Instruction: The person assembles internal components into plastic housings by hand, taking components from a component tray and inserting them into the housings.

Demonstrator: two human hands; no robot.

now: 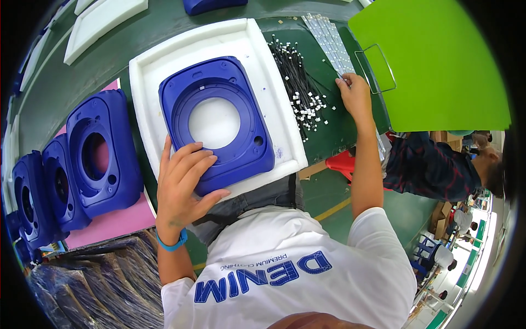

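A blue plastic housing (249, 123) with a large round opening lies in a white foam tray (143, 104) in front of me. My left hand (183, 178) rests on its near left corner, fingers spread and holding nothing. Farther right, the fingertips of my right hand (356, 93) pinch the near end of an LED strip (344, 67). That strip belongs to a fanned stack of pale, dotted LED strips (327, 39). Between the tray and my right hand lies a bundle of black wires (293, 74) with white connectors.
Several more blue housings (104, 153) stand on edge at the left on a pink sheet (118, 225). A bright green panel (433, 66) with a wire handle (393, 77) is at the right. Plastic-wrapped items (104, 279) lie lower left. Another person (433, 164) is at the right.
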